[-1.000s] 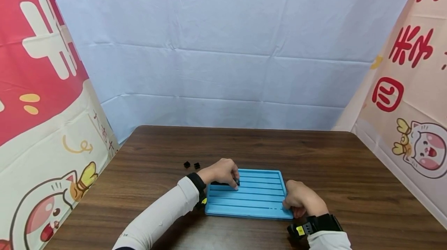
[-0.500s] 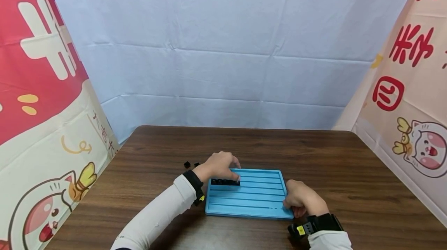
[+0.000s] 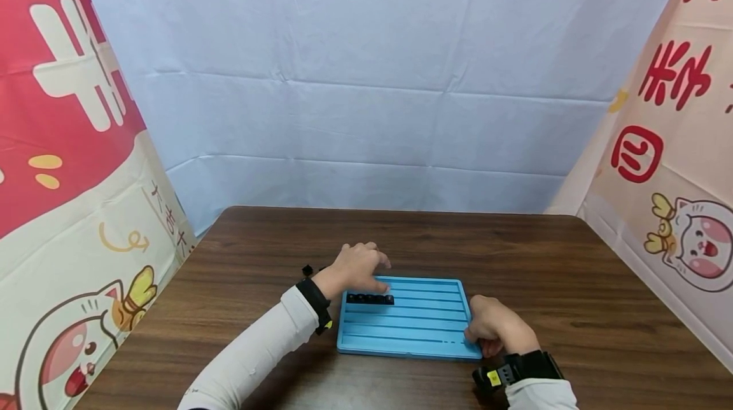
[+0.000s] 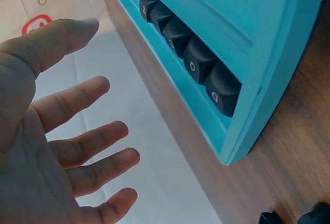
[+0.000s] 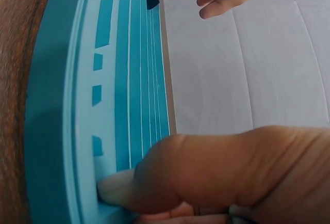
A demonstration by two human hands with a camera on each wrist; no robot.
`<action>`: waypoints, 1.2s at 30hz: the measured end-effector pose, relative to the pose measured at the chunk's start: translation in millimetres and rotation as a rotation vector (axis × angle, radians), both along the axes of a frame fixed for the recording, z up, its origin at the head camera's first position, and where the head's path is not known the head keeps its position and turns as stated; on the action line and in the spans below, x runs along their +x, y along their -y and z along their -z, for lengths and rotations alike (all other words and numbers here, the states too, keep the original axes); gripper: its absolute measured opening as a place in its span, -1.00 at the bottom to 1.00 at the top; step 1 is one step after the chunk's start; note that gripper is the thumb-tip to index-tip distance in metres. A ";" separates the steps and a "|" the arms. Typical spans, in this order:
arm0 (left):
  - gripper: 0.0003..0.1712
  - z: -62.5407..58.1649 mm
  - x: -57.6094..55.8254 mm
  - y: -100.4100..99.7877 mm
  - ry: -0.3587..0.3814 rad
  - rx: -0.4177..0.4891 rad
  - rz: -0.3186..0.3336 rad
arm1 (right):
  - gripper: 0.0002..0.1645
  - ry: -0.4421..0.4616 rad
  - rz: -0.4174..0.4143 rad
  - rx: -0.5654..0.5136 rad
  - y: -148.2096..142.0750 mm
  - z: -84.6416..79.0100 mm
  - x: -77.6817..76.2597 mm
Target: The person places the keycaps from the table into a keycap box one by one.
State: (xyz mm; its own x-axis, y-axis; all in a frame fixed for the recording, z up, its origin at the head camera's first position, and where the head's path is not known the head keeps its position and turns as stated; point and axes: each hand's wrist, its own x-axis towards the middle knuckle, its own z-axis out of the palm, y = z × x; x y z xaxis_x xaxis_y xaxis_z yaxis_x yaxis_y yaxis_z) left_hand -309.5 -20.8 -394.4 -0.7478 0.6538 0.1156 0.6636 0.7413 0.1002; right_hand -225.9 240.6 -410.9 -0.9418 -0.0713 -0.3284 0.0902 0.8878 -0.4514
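A blue grooved tray point(image 3: 415, 322) lies on the table. Several black keycaps point(image 4: 198, 59) with pale characters stand side by side in its far groove, at the left end. My left hand point(image 3: 356, 268) hovers over the tray's far left corner, fingers spread and holding nothing; the left wrist view shows its palm and fingertips apart from the keycaps. At the tray's near right corner my right hand point(image 3: 498, 326) grips the edge. Its thumb point(image 5: 116, 188) presses on the inner side of the rim, and the other fingers are mostly hidden.
Beyond the left wrist, a loose black keycap point(image 3: 307, 270) sits on the wooden table point(image 3: 258, 241), with another partly hidden by the hand. A pale blue cloth point(image 3: 366, 111) hangs behind the table, and printed cloths point(image 3: 676, 219) hang at both sides.
My left hand has let go of the keycap at the row's right end, opened its fingers and drawn back up and left. The right hand and tray stay in place.
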 end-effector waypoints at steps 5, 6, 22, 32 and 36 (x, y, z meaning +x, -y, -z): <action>-0.53 2.8 0.3 1.1 0.027 0.006 0.000 | -0.86 0.008 0.002 -0.003 -0.1 -0.8 0.3; -0.53 3.5 0.1 1.6 0.034 0.010 0.001 | -0.86 0.008 0.001 -0.002 0.0 -0.9 0.3; -0.56 14.7 -5.5 25.2 0.106 0.100 -0.037 | -0.86 0.039 0.006 -0.015 0.2 -0.5 -1.0; -0.57 26.9 -15.7 48.6 0.129 0.156 -0.089 | -0.87 0.019 0.006 -0.015 0.8 -1.4 1.2; -0.60 30.7 -20.1 58.7 0.155 0.189 -0.116 | -0.87 0.004 0.007 -0.013 0.6 -1.2 1.9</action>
